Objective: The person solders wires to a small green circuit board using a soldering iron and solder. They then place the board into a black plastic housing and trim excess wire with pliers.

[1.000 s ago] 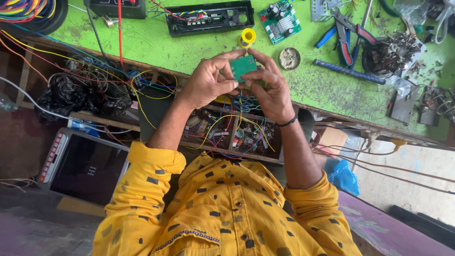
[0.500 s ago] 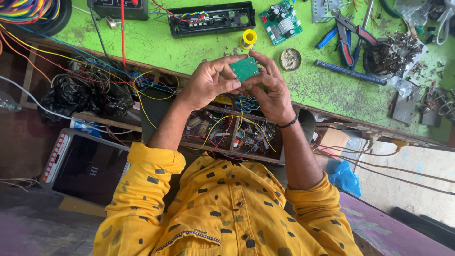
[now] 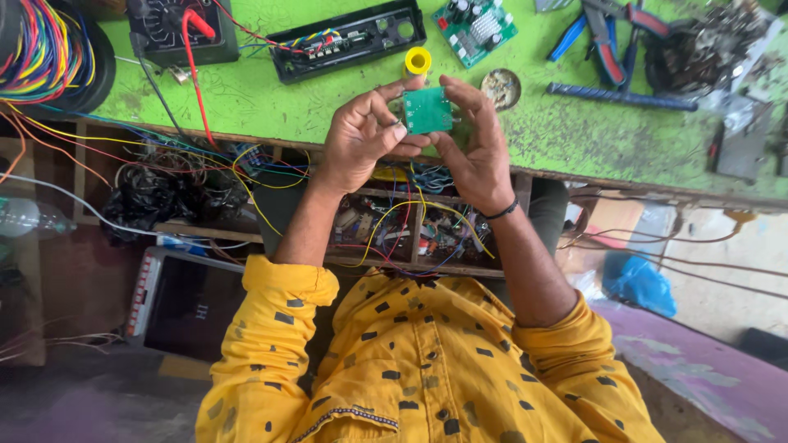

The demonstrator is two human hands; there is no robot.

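I see both hands pinching a small green circuit board (image 3: 428, 111). The left hand (image 3: 361, 139) and the right hand (image 3: 476, 143) hold it above the green workbench's (image 3: 271, 94) near edge.

bare green bench (image 3: 271, 102) ahead, yellow spool (image 3: 418, 60), black casing (image 3: 349, 39) beyond

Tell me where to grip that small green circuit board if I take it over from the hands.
Take the small green circuit board by its bare top edge, coming from the bench side. The left hand pinches its left edge and the right hand its right, and thumbs cover the lower part. Its flat face points at the camera, so an edge pinch probably suits best.
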